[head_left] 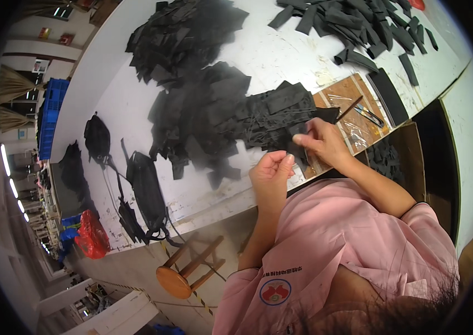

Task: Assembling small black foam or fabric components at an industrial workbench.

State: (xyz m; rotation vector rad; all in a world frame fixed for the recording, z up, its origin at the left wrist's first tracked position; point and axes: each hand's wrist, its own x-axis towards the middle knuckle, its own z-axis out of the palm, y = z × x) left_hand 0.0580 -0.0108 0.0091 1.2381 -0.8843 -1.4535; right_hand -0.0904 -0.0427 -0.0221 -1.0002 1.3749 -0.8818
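At the table's near edge both hands work close together over a small black fabric piece (299,146). My right hand (328,146) has thumb and fingers closed on its upper part. My left hand (271,174) is closed in a pinch by the lower edge of that piece; its fingertips partly hide what they grip. Just beyond them lies a stack of black fabric pieces (281,106) with loose threads. A wooden board (348,92) with a shiny clear covering is beside my right hand. On it rest a utility knife (369,115) and a thin brown stick (351,108).
Heaps of black fabric pieces (183,39) spread over the white table (203,205), with folded black strips (353,25) at the far right. Black pouches with cords (146,187) lie left. A red plastic bag (92,234), wooden stool (174,282) and cardboard box (409,151) stand around the table.
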